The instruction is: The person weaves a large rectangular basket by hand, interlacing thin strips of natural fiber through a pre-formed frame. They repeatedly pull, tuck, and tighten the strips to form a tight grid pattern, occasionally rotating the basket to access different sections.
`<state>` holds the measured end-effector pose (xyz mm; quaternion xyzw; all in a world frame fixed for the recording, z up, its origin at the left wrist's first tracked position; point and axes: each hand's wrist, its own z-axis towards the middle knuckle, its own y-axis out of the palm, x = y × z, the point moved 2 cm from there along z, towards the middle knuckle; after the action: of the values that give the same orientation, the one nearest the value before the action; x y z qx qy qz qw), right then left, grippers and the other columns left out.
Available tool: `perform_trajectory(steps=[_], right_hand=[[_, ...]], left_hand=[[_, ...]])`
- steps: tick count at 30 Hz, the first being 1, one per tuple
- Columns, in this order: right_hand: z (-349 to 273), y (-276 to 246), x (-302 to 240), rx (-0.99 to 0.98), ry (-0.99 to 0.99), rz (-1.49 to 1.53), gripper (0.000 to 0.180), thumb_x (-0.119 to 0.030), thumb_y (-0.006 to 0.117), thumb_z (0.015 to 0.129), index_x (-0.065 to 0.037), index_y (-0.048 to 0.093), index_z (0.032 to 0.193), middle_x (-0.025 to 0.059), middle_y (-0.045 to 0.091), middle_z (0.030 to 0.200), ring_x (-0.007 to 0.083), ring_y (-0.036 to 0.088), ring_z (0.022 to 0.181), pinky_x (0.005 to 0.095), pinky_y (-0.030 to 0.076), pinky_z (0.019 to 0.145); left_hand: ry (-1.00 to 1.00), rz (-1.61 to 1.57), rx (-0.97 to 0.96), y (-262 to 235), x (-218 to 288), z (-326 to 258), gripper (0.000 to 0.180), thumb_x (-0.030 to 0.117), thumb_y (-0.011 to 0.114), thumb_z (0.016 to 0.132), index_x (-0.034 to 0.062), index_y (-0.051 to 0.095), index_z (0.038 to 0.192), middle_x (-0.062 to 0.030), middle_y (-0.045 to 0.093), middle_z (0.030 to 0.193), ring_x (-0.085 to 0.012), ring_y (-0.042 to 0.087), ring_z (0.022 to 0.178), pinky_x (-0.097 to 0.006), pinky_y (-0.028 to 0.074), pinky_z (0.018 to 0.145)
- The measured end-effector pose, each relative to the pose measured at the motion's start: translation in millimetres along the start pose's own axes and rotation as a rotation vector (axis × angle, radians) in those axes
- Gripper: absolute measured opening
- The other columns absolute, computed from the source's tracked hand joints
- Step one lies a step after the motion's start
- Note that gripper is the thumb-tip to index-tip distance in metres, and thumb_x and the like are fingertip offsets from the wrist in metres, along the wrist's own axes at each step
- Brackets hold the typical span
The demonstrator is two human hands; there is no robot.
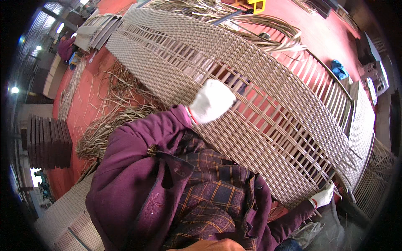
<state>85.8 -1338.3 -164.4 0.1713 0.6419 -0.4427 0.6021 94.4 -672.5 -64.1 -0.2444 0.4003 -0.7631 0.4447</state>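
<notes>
A long woven wicker panel [251, 138], grey-brown with an open lattice strip along its middle, stretches across the view in front of me. My left hand [212, 101], in a white glove with a red cuff edge, is closed over the near side of the open strip; its fingers are turned away, so what it grips is hidden. At the panel's right end, my gloved right hand [323, 197] has its fingers closed by the edge, where a loose wicker strand [337, 193] sticks out beside them.
Coiled wicker strands [276, 31] lie beyond the panel, and a tangled heap [121, 113] covers the red floor at left. Stacked dark panels [48, 142] stand far left. A slatted frame [326, 92] and blue bundle [339, 69] are at right. Another person [66, 48] is at far left.
</notes>
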Motion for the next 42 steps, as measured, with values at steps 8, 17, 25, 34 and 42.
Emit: perform_trajectory(steps=[8,17,25,34,42], right_hand=[[17,-3,18,0.038,-0.070,-0.234,0.045,-0.042,0.066,0.107,-0.002,0.082,0.121,0.0148,0.082,0.115,0.0266,0.074,0.099,0.0395,0.056,0.094],[-62,46,-42,-0.148,-0.725,-0.499,0.037,-0.027,0.054,0.110,-0.001,0.080,0.120,0.0158,0.078,0.128,0.0286,0.072,0.118,0.0427,0.054,0.104],[-157,151,-91,-0.365,-0.689,-0.372,0.029,-0.020,0.060,0.106,-0.002,0.079,0.117,0.0149,0.078,0.125,0.0286,0.072,0.117,0.0427,0.055,0.103],[-157,164,-90,-0.392,-0.644,-0.350,0.021,-0.012,0.066,0.101,-0.003,0.079,0.114,0.0139,0.079,0.123,0.0287,0.071,0.117,0.0427,0.055,0.102],[-169,159,-103,-0.369,-0.671,-0.266,0.017,-0.005,0.071,0.097,-0.003,0.079,0.111,0.0130,0.079,0.120,0.0287,0.071,0.116,0.0426,0.056,0.101]], left_hand=[[-0.531,0.229,0.018,-36,-179,-56,0.015,0.024,0.070,0.098,0.0123,0.080,0.101,-0.0067,0.079,0.108,-0.0315,0.069,0.108,-0.048,0.053,0.097],[-0.296,0.530,-0.342,-46,-193,-59,0.016,0.025,0.069,0.090,0.0129,0.078,0.094,-0.0085,0.070,0.090,-0.0316,0.069,0.093,-0.057,0.057,0.079],[-0.367,0.349,-0.661,-46,-207,-42,0.015,0.028,0.064,0.095,0.0196,0.077,0.096,-0.0036,0.076,0.096,-0.0298,0.074,0.093,-0.051,0.053,0.077],[-0.617,0.397,-0.687,-16,-213,-1,0.036,0.043,0.058,0.106,0.0203,0.083,0.095,-0.0043,0.079,0.095,-0.0290,0.073,0.095,-0.053,0.047,0.089],[-0.215,0.388,-0.140,-39,-119,-10,0.009,0.030,0.070,0.084,0.0227,0.066,0.081,0.0008,0.061,0.079,-0.0228,0.062,0.090,-0.045,0.046,0.088]])
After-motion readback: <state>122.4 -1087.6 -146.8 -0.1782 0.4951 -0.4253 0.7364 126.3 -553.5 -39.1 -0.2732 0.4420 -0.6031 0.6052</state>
